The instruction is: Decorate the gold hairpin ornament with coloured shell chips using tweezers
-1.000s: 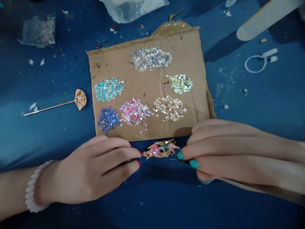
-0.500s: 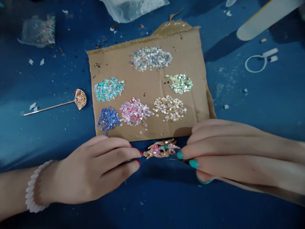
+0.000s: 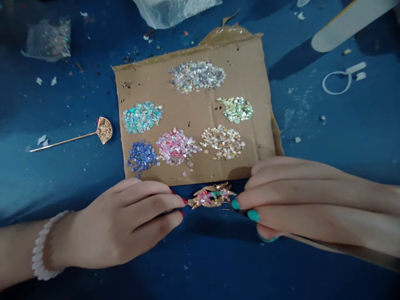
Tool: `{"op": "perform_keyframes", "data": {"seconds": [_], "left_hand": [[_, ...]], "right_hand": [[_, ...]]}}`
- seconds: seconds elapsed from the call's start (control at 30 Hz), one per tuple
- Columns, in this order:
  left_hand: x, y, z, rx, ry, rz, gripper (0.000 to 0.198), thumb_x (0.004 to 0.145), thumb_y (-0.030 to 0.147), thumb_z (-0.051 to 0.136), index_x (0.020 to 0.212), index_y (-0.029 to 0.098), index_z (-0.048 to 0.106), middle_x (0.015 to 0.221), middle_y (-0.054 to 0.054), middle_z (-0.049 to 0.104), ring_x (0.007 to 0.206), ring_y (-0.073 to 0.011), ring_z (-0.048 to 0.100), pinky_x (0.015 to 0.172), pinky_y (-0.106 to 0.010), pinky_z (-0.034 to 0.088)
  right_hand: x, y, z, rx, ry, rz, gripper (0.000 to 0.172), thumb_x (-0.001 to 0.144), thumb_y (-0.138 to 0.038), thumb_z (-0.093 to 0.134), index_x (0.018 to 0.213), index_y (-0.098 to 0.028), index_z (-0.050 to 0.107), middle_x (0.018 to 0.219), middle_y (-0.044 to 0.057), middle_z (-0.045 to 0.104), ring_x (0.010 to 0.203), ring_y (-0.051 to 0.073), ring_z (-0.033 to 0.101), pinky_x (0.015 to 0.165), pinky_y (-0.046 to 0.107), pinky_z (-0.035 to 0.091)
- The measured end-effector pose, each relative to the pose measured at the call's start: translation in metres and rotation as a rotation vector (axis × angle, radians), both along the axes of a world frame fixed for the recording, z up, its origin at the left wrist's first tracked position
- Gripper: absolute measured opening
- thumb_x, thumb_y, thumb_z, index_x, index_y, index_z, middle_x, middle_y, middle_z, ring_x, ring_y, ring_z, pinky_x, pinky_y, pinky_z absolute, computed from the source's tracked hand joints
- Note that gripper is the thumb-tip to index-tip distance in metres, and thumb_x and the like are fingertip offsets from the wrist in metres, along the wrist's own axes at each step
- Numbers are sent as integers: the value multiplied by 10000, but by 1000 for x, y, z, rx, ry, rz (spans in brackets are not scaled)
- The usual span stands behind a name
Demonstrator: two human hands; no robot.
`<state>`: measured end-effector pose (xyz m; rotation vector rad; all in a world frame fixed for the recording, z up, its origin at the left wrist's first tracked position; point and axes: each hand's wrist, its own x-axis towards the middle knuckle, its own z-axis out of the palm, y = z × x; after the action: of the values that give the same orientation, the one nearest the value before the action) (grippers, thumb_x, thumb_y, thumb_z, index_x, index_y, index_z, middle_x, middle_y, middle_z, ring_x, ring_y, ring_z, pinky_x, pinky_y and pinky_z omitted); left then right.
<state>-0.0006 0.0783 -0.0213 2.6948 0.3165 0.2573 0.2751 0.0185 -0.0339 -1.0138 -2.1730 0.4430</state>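
A gold ornament (image 3: 211, 196) set with pink and teal chips lies on the blue cloth just below the cardboard sheet (image 3: 193, 112). My left hand (image 3: 125, 223), red-nailed and wearing a white bead bracelet, has its fingers pressed together at the ornament's left end and seems to pinch it. My right hand (image 3: 300, 200), teal-nailed, is closed on a thin dark tool (image 3: 241, 211) whose tip points at the ornament's right end. The cardboard carries small piles of shell chips: silver (image 3: 197, 76), teal (image 3: 142, 117), green (image 3: 236, 109), dark blue (image 3: 141, 156), pink (image 3: 176, 146) and cream (image 3: 223, 142).
A gold fan-headed hairpin (image 3: 93, 134) lies left of the cardboard. A small bag of glitter chips (image 3: 50, 41) sits at top left and a clear plastic bag (image 3: 171, 10) at top centre. A white ring (image 3: 336, 82) and a pale flat stick (image 3: 346, 23) lie at top right.
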Motion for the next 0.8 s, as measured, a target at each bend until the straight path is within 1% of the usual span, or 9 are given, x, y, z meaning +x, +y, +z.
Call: {"op": "perform_keyframes", "data": {"seconds": [0.13, 0.27, 0.37, 0.43, 0.5, 0.53, 0.7, 0.77, 0.8], "left_hand": [[-1, -1, -1, -3, 1, -5, 207, 981, 139, 442, 1025, 146, 644, 1094, -7, 680, 1052, -179, 569, 884, -311, 434], [0, -1, 0, 1, -15, -5, 195, 976, 138, 455, 997, 140, 649, 1070, -10, 689, 1024, -180, 582, 847, -307, 443], [2, 0, 1, -9, -6, -1, 198, 977, 136, 450, 991, 141, 648, 1066, -9, 694, 1021, -176, 589, 850, -302, 448], [2, 1, 2, -10, -4, -1, 197, 978, 140, 451, 992, 143, 648, 1069, -9, 696, 1025, -177, 590, 848, -303, 451], [3, 1, 3, -8, -2, 4, 200, 979, 141, 451, 987, 148, 650, 1064, -5, 700, 1024, -173, 594, 839, -299, 455], [3, 1, 3, -5, 0, 6, 205, 981, 141, 447, 981, 150, 651, 1058, -4, 704, 1018, -168, 597, 838, -295, 459], [3, 1, 4, 16, -12, 17, 234, 989, 143, 420, 958, 166, 650, 1026, 0, 714, 999, -149, 608, 826, -284, 465], [2, 0, 3, 12, -9, 24, 224, 985, 139, 427, 961, 168, 648, 1027, 5, 712, 997, -147, 606, 825, -284, 459], [1, 0, 2, 8, -5, 24, 218, 981, 136, 432, 968, 168, 647, 1036, 6, 709, 998, -147, 602, 827, -283, 454]], "right_hand": [[-1, -1, 1, -16, -8, -18, 177, 955, -272, 476, 831, -242, 599, 879, -15, 725, 821, 128, 694, 1032, 271, 505], [-1, -3, 3, -49, -10, -26, 164, 945, -301, 496, 828, -252, 601, 885, -25, 730, 804, 131, 696, 1021, 280, 522], [4, 1, 1, -62, 7, -22, 136, 934, -297, 514, 844, -262, 610, 874, -27, 731, 793, 135, 700, 1009, 296, 536], [9, 8, -2, -42, 17, 46, 117, 928, -297, 519, 870, -273, 618, 847, -32, 732, 765, 130, 702, 944, 286, 574], [14, 17, -5, 9, 34, 194, 67, 897, -281, 562, 908, -269, 627, 841, -33, 735, 730, 124, 702, 846, 248, 607], [17, 20, -6, 9, 39, 222, 59, 881, -253, 578, 911, -260, 628, 851, -29, 736, 735, 121, 704, 821, 234, 610], [21, 31, -2, -36, 93, 286, 109, 857, -144, 573, 913, -221, 625, 867, 2, 737, 777, 116, 706, 810, 202, 595], [20, 33, -1, -115, 147, 294, 94, 852, -131, 590, 895, -205, 630, 825, 13, 730, 762, 113, 703, 786, 180, 588], [20, 34, 0, -166, 175, 275, 83, 852, -136, 602, 889, -203, 634, 811, 15, 726, 757, 113, 703, 770, 178, 588]]}}
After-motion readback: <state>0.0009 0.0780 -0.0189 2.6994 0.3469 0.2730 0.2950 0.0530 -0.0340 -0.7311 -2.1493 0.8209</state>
